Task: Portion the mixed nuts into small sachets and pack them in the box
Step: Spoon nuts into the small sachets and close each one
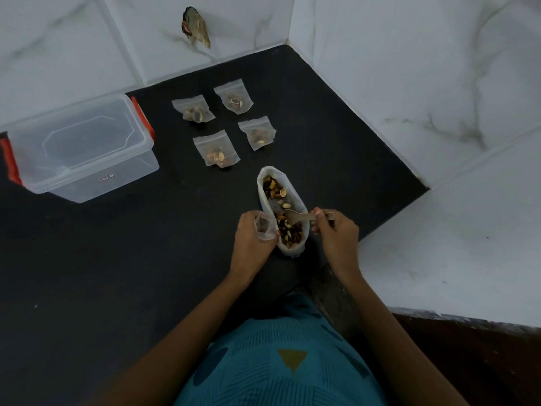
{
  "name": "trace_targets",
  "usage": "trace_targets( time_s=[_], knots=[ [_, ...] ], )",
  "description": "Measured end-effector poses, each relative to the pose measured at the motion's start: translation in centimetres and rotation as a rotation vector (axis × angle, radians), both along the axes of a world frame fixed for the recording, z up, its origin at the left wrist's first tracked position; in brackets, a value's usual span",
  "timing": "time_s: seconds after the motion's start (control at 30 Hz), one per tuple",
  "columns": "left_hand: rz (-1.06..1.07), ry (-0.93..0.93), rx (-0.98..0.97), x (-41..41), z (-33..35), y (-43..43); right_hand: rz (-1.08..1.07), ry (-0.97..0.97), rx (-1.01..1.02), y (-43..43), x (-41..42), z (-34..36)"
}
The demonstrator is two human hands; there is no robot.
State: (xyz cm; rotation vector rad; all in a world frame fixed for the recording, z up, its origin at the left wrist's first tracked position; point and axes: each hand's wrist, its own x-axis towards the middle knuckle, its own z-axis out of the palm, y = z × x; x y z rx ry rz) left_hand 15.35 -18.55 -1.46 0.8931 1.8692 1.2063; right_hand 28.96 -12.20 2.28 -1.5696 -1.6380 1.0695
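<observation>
The left hand [251,238] is curled around a small sachet [263,227] of thin, clear, crinkled film, whose mouth is held open and turned toward the pouch beside it. The right hand [336,232] is closed in a pinch on the flat handle of a pale spoon [298,214], apparently wooden, and its shallow bowl is laid over the mixed nuts [288,230]. These nuts, a rough jumble of dark, tan and cream pieces, are contained in a large pouch [294,252] of cloudy plastic, which lies long and boat-shaped between the two hands on the counter [117,259], a matt black slab. Farther from the person, four filled sachets [216,149] are laid flat in two loose pairs, each square, translucent and lumpy with a small heap of nuts. To their left, well apart, the box [87,159] is set on the counter: rectangular, of clear hard plastic, with red clips [143,118] at its ends. The corner is walled by glossy white tiles [409,68] veined in grey. A teal garment [281,361] with a ribbed pattern is seen at the lower edge.
</observation>
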Motion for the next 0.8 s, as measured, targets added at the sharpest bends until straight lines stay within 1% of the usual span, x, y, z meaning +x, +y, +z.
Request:
trace_targets(
  time_s=[0.1,0.23,0.3,0.5,0.7,0.8],
  knots=[
    [-0.007,-0.018,-0.01,-0.1,0.1,0.0,-0.113,0.071,-0.111,0.4,-0.4,-0.1],
    [-0.018,-0.036,-0.012,-0.1,0.1,0.0,-0.268,0.271,-0.32,1.0,-0.6,-0.5],
    [-0.025,-0.034,-0.009,-0.2,0.2,0.0,-0.302,0.335,-0.379,1.1,-0.6,-0.5],
    [-0.039,-0.024,-0.017,-0.3,0.3,0.0,-0.319,0.375,-0.402,1.2,0.0,-0.2],
    [-0.053,-0.009,-0.019,-0.2,0.1,0.1,-0.239,0.283,-0.34,0.6,-0.7,-0.7],
    [-0.054,-0.015,-0.03,-0.2,0.1,0.2,-0.279,0.36,-0.401,0.8,-0.6,-0.6]
  ],
)
